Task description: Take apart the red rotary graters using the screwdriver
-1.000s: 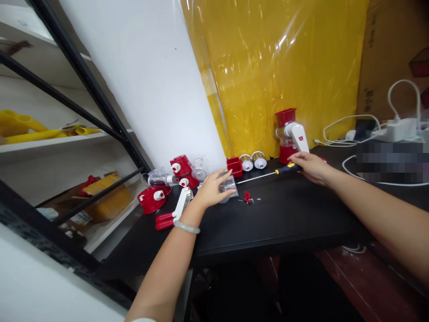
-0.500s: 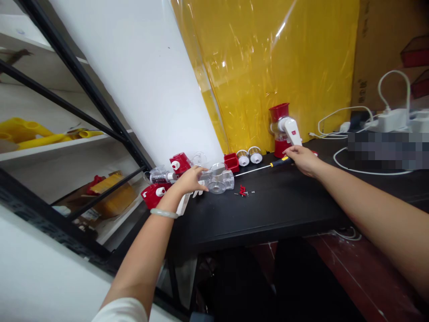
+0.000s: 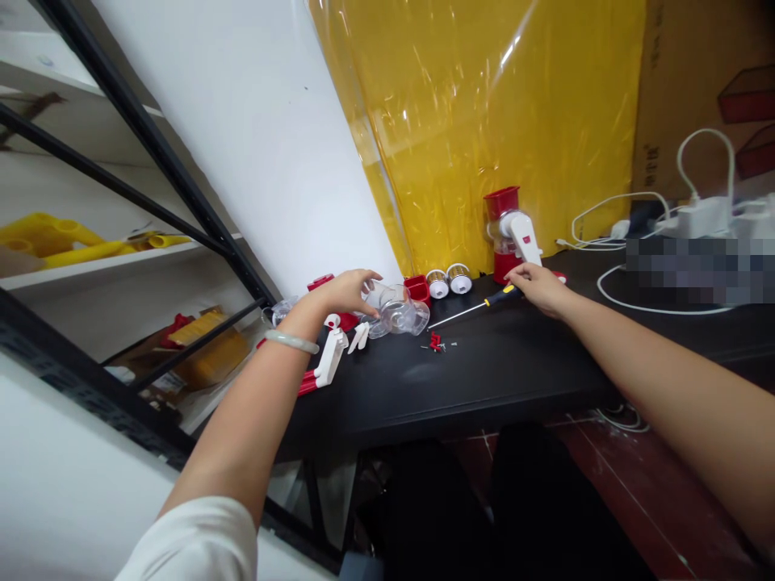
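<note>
My right hand [image 3: 538,286] grips a screwdriver [image 3: 504,295] by its dark blue and yellow handle. The shaft slants left, its tip low over the black table, close to small red parts [image 3: 435,343] and a few screws [image 3: 454,344]. My left hand [image 3: 348,292] has thumb and fingers spread beside clear plastic pieces; whether the fingertips touch them is unclear. The nearest clear plastic housing [image 3: 400,316] rests on the table. Below that hand lie a white crank handle [image 3: 332,355] with a red end and small white pieces [image 3: 359,337].
Behind are a red plastic cup [image 3: 417,289], two metal drums with white ends [image 3: 458,279] and an assembled red-and-white rotary grater [image 3: 505,234]. White cables and a charger [image 3: 705,218] lie at right. A black-framed shelf [image 3: 151,153] stands left.
My left hand has shifted left and up, its grip on the clear housing loosened. The housing has turned and sits on the table. The screwdriver's tip has dropped away from it.
</note>
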A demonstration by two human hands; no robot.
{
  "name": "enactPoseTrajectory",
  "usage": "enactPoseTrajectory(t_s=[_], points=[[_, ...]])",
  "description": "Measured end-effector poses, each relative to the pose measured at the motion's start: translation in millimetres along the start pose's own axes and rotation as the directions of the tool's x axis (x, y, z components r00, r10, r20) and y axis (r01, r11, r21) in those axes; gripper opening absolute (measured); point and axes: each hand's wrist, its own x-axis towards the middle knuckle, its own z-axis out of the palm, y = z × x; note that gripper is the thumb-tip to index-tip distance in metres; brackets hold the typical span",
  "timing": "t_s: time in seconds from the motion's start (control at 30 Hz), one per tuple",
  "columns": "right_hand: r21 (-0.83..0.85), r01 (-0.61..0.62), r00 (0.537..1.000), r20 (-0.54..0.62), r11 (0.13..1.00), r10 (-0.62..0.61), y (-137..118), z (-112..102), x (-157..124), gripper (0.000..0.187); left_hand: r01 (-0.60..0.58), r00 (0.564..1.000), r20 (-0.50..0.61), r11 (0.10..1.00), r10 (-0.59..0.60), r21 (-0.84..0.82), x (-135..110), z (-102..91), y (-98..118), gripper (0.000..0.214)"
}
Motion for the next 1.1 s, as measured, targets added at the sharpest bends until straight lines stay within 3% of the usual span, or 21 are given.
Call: enactPoseTrajectory(t_s=[0.13, 0.27, 0.4, 0.5, 0.63, 0.83, 0.97, 1.1], points=[[-0.031, 0.007, 1.0, -0.022, 0.999, -0.008, 0, 0, 1, 0.009, 0.038, 0.999, 0.017, 0.998, -0.037, -0.04, 3, -3.9, -7, 0.094], [-0.01, 0.0, 1.0, -0.029, 1.0, -0.001, -1, 0, 1, 0.009, 0.122, 0.992, 0.008, 0.928, -0.128, -0.351, -2, 8.3, -28, 0.086], [0.011, 0.017, 1.0, -0.021, 1.0, -0.017, -5, -1, -1, 0.008, 0.242, 0.951, 0.054, 0.625, -0.304, -0.742, -7, 30.9, -41, 0.062], [0.01, 0.023, 1.0, -0.02, 1.0, -0.023, -7, -1, -3, 0.009, 0.209, 0.908, 0.018, 0.416, -0.418, -0.885, -6, 50.6, -43, 0.055], [0.029, 0.004, 1.0, -0.004, 1.0, -0.004, -6, -1, -3, 0.012, 0.113, 0.866, -0.037, 0.268, -0.499, -0.957, 1, 79.4, -41, 0.046], [0.113, -0.04, 0.999, 0.021, 0.993, 0.037, -3, 2, -3, 0.014, -0.028, 0.761, -0.097, 0.117, -0.641, -0.993, 4, 115.8, -40, 0.037], [0.219, -0.059, 0.998, 0.012, 0.974, 0.058, -7, 2, -2, 0.019, -0.087, 0.724, -0.115, 0.076, -0.68, -0.993, 1, 121.0, -48, 0.035], [0.296, -0.003, 0.999, -0.046, 0.955, 0.017, -11, -1, 0, 0.022, -0.066, 0.69, -0.051, 0.007, -0.722, -0.998, -2, 120.5, -49, 0.031]])
